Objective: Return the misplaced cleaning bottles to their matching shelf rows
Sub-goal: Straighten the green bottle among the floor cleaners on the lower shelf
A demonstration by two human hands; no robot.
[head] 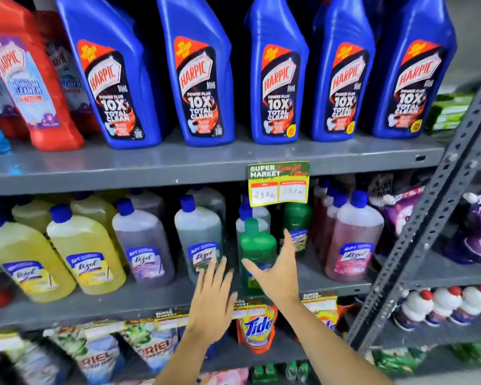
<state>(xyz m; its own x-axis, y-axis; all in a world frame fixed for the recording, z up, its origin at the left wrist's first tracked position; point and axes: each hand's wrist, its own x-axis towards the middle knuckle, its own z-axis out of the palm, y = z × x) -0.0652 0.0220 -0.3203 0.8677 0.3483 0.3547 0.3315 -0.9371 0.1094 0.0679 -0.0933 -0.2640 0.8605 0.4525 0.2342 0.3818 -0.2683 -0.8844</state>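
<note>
A green bottle point(257, 247) with a green cap stands at the front of the middle shelf point(139, 304), between a grey-liquid bottle point(199, 232) and a second green bottle point(297, 218) further back. My right hand point(275, 269) is open around the front green bottle's right side, fingers spread, thumb across its lower front. My left hand point(214, 294) is open with fingers up, just left of that bottle and in front of the grey-liquid bottle. Neither hand holds anything. Yellow bottles point(86, 259), a purple bottle point(143, 241) and pink bottles point(351, 240) stand in rows on the same shelf.
Blue toilet-cleaner bottles point(203, 79) line the top shelf, with red ones point(36, 84) at the left. A price tag point(278, 183) hangs from the top shelf's edge. Detergent pouches point(257, 329) fill the lower shelf. A slanted metal upright point(428, 212) stands at the right.
</note>
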